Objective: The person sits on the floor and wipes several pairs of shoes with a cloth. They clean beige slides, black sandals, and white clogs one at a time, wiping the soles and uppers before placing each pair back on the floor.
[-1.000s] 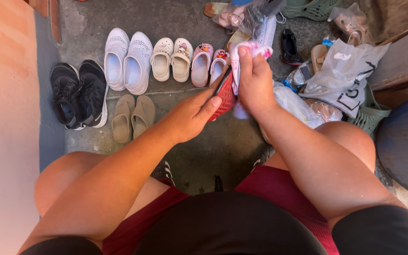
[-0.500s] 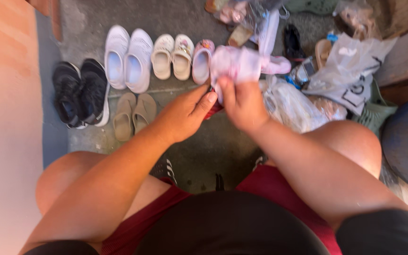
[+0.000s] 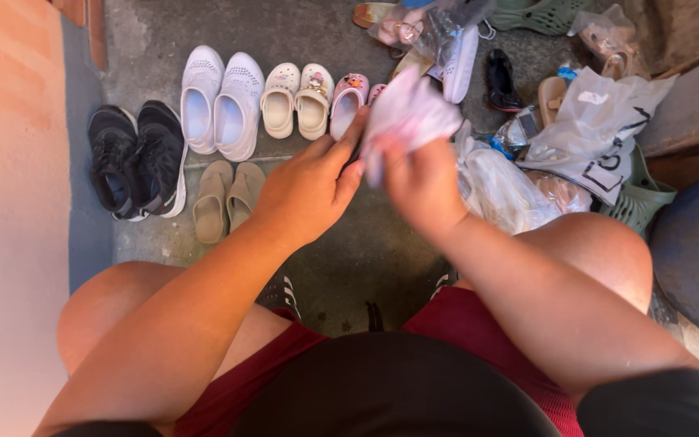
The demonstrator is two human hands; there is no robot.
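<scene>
Just above the right hand [image 3: 424, 184], the pale cloth [image 3: 408, 113] bunches in its closed fingers; the left hand [image 3: 307, 193] touches alongside, perhaps gripping something hidden.

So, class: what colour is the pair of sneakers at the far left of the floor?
Black with white soles: the sneakers show clearly in the head view.

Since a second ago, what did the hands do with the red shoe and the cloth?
The right hand bunched the pale pink cloth and brought it lower over the small red perforated shoe, which is now hidden behind the left hand. Both hands kept their hold. The rows of shoes on the concrete floor stayed put.
</scene>
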